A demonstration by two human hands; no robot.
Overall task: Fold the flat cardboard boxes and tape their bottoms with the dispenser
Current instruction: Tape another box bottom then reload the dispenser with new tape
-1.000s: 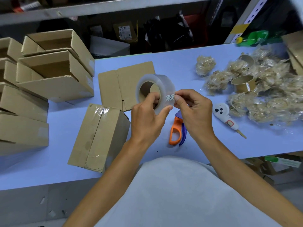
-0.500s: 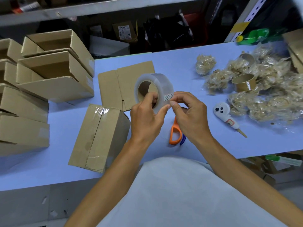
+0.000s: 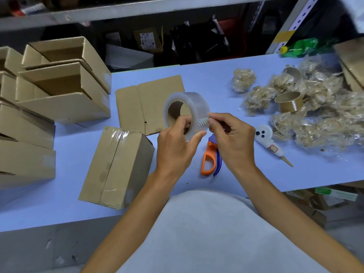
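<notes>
A person holds a clear tape roll (image 3: 186, 113) up in front of their chest, above a blue table (image 3: 69, 154). The left hand (image 3: 175, 146) grips the roll, fingers hooked through its core and thumb on the outer face. The right hand (image 3: 232, 138) sits close against it, fingertips pinching the patterned starter tab (image 3: 202, 121) on the roll's side. The two hands nearly touch. The dispenser (image 3: 210, 158), orange and blue, lies on the table directly beneath the hands, without a roll as far as can be seen. A taped box (image 3: 116, 166) stands left of the left hand; a flat box (image 3: 145, 107) lies beyond the roll, and folded boxes (image 3: 63, 91) are stacked further left. Balls of used tape (image 3: 307, 115) and an empty core (image 3: 288, 101) lie to the right of the right hand. The likely risks: the tab tears off short if pulled crookedly, the freed tape splits lengthwise or sticks back onto the roll or the fingers, or the roll slips from the one-handed hold.
</notes>
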